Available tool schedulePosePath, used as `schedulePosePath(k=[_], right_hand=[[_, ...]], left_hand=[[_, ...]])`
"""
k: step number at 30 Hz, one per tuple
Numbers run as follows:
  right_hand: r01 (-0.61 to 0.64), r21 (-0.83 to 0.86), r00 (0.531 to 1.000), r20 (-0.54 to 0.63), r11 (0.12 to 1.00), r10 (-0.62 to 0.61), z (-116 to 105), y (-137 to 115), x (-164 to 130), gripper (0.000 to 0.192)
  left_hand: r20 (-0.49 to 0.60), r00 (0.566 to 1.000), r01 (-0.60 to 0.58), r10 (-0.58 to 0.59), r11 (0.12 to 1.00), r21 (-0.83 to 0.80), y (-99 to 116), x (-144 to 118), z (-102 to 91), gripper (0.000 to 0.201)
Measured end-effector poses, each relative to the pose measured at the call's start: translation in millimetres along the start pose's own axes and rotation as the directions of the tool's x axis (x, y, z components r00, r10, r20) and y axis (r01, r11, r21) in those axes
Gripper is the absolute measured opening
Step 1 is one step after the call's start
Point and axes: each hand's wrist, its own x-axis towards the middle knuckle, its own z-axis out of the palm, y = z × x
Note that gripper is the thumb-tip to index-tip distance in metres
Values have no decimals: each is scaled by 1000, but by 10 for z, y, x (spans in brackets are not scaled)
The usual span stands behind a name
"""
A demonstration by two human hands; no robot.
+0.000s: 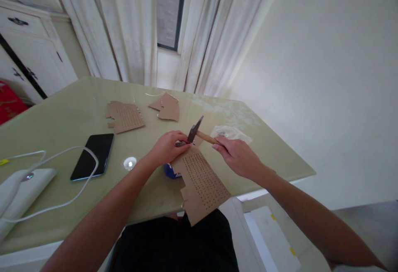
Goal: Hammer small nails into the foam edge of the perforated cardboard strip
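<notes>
nearest the camera, the person's dark-clothed lap sits below the edge of the pale green glossy table [71, 114], and both bare forearms reach up over it. a flat piece of brown cardboard punched with rows of small holes [203, 185] lies at that near edge, its lower corner hanging off the table over the lap. under its left side a small blue and white object [170, 171] shows, too hidden to tell what it is.

the left hand [166, 147] rests on the top end of the cardboard, fingers curled and pinched around something small and dark at the fingertips, seemingly a nail, though it is too small to be sure. the right hand [238, 156] is closed around the pale wooden handle of a small hammer with a dark metal head [195, 130]; the head stands tilted just above the left fingertips, near the cardboard's upper edge.

to the left, a black smartphone [93, 156] lies flat, screen up, with a white cable [62, 156] looping beside it to a white device [21, 189] at the table's left edge. a small round shiny disc [129, 163] sits between the phone and the left wrist. just beyond the right hand lies a clear plastic bag [231, 133].

farther back, two more brown cardboard scraps rest well apart from the hands: a perforated one [124, 116] and a plain one [167, 107]. behind the table hang white curtains [130, 27] by a window.
</notes>
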Motion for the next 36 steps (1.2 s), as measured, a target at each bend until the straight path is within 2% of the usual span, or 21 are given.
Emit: schedulePosePath(k=[2, 6, 12, 15, 18, 24, 30, 36], right_hand=[[-4, 7, 1000, -3, 1000, 4, 18, -5, -3, 32], [9, 78, 997, -79, 997, -2, -2, -10, -20, 31], [-11, 44, 1000, 29, 999, 10, 116, 7, -14, 30], [-4, 84, 1000, -22, 996, 6, 94, 25, -17, 30], [-6, 112, 997, -78, 994, 15, 79, 39, -33, 30], [17, 29, 1000, 23, 999, -18, 275, 40, -23, 32], [-11, 110, 999, -32, 994, 14, 222, 30, -20, 31], [4, 109, 1000, 25, 994, -6, 327, 24, -17, 31]], left_hand=[[-4, 1000, 2, -2, 1000, 0, -3, -5, 4, 20], [-5, 1000, 9, -10, 999, -44, -23, -11, 20, 20], [10, 1000, 27, -27, 999, -33, -37, -14, 25, 20], [-14, 997, 74, -74, 997, -22, -24, -18, 24, 24], [-19, 995, 93, -93, 996, -11, -8, -17, 20, 35], [-5, 996, 85, -85, 996, 13, -15, -11, 10, 40], [-16, 996, 91, -91, 995, 48, -19, -21, 12, 44], [-7, 994, 108, -108, 994, 5, -3, -35, 5, 35]])
